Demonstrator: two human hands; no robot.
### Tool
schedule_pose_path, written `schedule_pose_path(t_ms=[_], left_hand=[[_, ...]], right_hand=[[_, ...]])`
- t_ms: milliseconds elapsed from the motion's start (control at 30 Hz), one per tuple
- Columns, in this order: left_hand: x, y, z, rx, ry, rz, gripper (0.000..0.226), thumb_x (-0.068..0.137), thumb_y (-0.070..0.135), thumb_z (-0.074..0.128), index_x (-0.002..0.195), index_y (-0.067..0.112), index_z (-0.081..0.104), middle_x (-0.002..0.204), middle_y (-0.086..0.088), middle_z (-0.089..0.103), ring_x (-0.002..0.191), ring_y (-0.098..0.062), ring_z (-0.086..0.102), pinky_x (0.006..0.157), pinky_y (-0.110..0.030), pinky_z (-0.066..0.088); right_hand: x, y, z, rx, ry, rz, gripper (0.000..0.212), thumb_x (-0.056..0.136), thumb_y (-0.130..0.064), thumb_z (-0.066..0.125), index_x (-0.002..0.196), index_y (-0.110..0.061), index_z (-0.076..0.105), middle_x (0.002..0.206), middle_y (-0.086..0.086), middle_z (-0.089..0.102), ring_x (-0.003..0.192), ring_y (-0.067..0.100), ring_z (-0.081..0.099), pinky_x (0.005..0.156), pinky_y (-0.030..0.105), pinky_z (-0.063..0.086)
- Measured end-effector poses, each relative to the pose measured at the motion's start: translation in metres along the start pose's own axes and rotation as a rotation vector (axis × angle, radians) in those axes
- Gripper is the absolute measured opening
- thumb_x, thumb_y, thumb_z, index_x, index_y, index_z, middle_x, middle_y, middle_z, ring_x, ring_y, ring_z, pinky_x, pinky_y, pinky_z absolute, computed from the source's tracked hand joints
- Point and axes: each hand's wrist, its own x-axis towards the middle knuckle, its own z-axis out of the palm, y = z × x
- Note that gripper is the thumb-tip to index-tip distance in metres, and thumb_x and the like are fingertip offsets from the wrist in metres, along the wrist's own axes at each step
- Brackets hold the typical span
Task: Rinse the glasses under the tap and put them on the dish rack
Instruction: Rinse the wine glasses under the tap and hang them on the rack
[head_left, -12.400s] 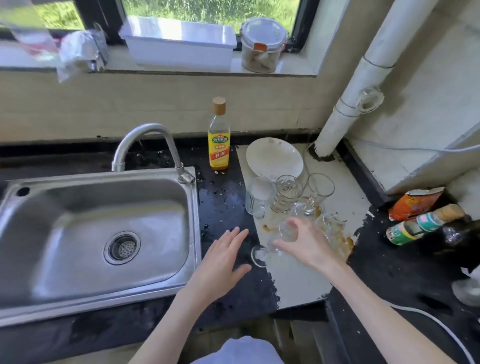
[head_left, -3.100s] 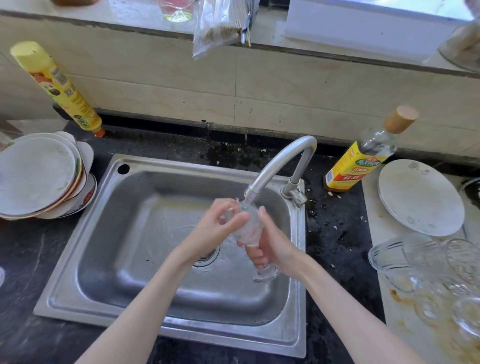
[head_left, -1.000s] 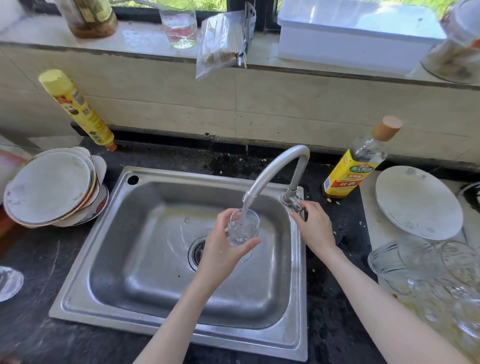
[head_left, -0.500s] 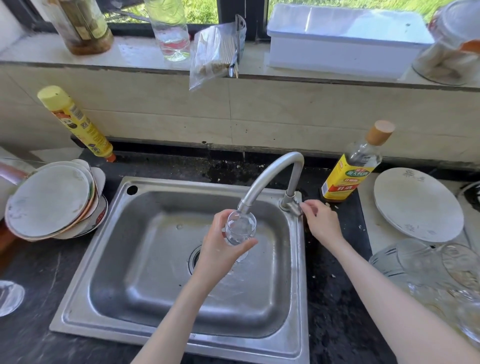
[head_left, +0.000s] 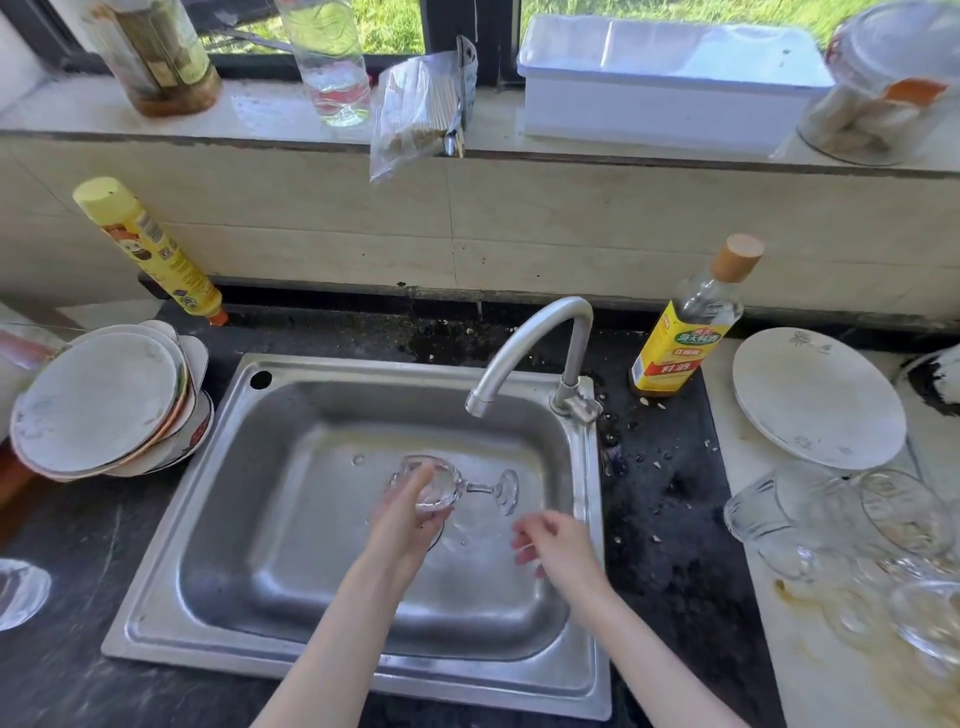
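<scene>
Lying on its side over the sink (head_left: 171, 525), a stemmed glass (head_left: 441, 486) is clamped at the bowl by the grip of the left hand (head_left: 402, 525); its long axis runs level, with the foot pointing away toward the right hand (head_left: 553, 540). That hand is held just beside the foot, fingers loosely apart, clamped on nothing. No water is seen at the tap (head_left: 524, 353) above the grip. More glasses (head_left: 831, 525) are grouped on the bench well right of both hands. No dish rack can be identified.
</scene>
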Motion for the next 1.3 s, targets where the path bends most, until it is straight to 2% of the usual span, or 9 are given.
schedule_pose_path(t_ms=[133, 267, 433, 533, 633, 800, 967, 1100, 1300], left_hand=[[-0.005, -0.017, -0.006, -0.161, -0.001, -0.124, 0.009, 0.088, 0.018, 0.059, 0.087, 0.009, 0.057, 0.082, -0.008, 0.064, 0.08, -0.021, 0.057, 0.079, -0.033, 0.049], [-0.016, -0.024, -0.005, -0.236, -0.062, -0.193, 0.015, 0.09, 0.021, 0.057, 0.091, 0.006, 0.055, 0.094, -0.013, 0.056, 0.086, -0.022, 0.057, 0.092, -0.035, 0.045], [-0.02, -0.025, -0.012, -0.19, -0.202, -0.215, 0.023, 0.086, 0.026, 0.061, 0.097, 0.007, 0.055, 0.112, -0.016, 0.057, 0.104, -0.027, 0.057, 0.092, -0.038, 0.047], [-0.026, -0.015, -0.022, 0.133, -0.325, -0.114, 0.032, 0.08, 0.032, 0.065, 0.106, 0.014, 0.059, 0.112, -0.006, 0.063, 0.107, -0.022, 0.058, 0.096, -0.039, 0.045], [-0.034, 0.0, -0.03, 0.635, -0.419, 0.12, 0.05, 0.074, 0.035, 0.074, 0.117, 0.021, 0.052, 0.113, 0.003, 0.064, 0.103, -0.011, 0.06, 0.087, -0.024, 0.047], [-0.027, 0.004, -0.034, 1.231, -0.298, 0.607, 0.057, 0.074, 0.038, 0.075, 0.122, 0.026, 0.045, 0.118, 0.011, 0.05, 0.109, -0.007, 0.048, 0.09, -0.019, 0.035], [-0.017, -0.009, -0.053, 1.72, -0.291, 0.68, 0.07, 0.078, 0.059, 0.057, 0.134, 0.02, 0.04, 0.142, 0.002, 0.037, 0.132, -0.016, 0.032, 0.107, -0.031, 0.027], [-0.025, 0.003, -0.062, 1.861, -0.309, 0.751, 0.086, 0.071, 0.076, 0.032, 0.14, 0.025, 0.032, 0.151, 0.003, 0.028, 0.139, -0.017, 0.021, 0.113, -0.039, 0.021], [-0.063, 0.052, -0.04, 1.856, -0.277, 1.127, 0.091, 0.066, 0.073, 0.002, 0.146, 0.032, 0.016, 0.156, 0.009, 0.011, 0.144, -0.017, 0.006, 0.115, -0.037, 0.007]], right_hand=[[0.001, -0.002, 0.022, 0.22, -0.112, 0.201, 0.02, 0.094, -0.029, 0.052, 0.095, -0.011, 0.062, 0.087, 0.005, 0.065, 0.07, 0.015, 0.06, 0.058, 0.022, 0.047], [0.008, -0.012, 0.033, 0.585, -0.04, 0.29, 0.018, 0.089, -0.029, 0.061, 0.09, -0.011, 0.064, 0.082, 0.003, 0.061, 0.07, 0.015, 0.055, 0.057, 0.023, 0.043], [0.006, -0.027, 0.033, 0.614, 0.038, 0.188, 0.01, 0.09, -0.024, 0.06, 0.086, -0.016, 0.064, 0.08, -0.001, 0.063, 0.075, 0.012, 0.056, 0.062, 0.024, 0.04], [-0.002, -0.039, 0.024, 0.509, 0.023, 0.031, 0.016, 0.093, -0.024, 0.056, 0.081, -0.017, 0.064, 0.082, -0.003, 0.066, 0.077, 0.012, 0.06, 0.066, 0.024, 0.042], [-0.01, -0.052, 0.014, 0.351, 0.035, -0.178, 0.016, 0.093, -0.023, 0.056, 0.082, -0.02, 0.067, 0.082, -0.007, 0.069, 0.078, 0.006, 0.063, 0.068, 0.02, 0.043], [-0.02, -0.057, 0.013, 0.076, 0.007, -0.436, 0.013, 0.089, -0.02, 0.061, 0.088, -0.013, 0.071, 0.079, -0.005, 0.07, 0.068, -0.008, 0.061, 0.066, 0.002, 0.042], [-0.028, -0.03, 0.028, -0.198, 0.054, -0.453, 0.013, 0.086, -0.021, 0.065, 0.09, -0.012, 0.073, 0.081, -0.005, 0.069, 0.083, 0.01, 0.065, 0.081, 0.027, 0.049], [-0.039, -0.033, 0.023, -0.221, 0.131, -0.492, 0.01, 0.088, -0.016, 0.062, 0.093, -0.013, 0.071, 0.09, 0.001, 0.071, 0.09, 0.018, 0.063, 0.084, 0.034, 0.049], [-0.075, -0.071, 0.005, -0.175, 0.287, -0.766, 0.011, 0.089, -0.013, 0.06, 0.099, -0.01, 0.065, 0.09, -0.001, 0.065, 0.083, 0.009, 0.058, 0.07, 0.007, 0.04]])
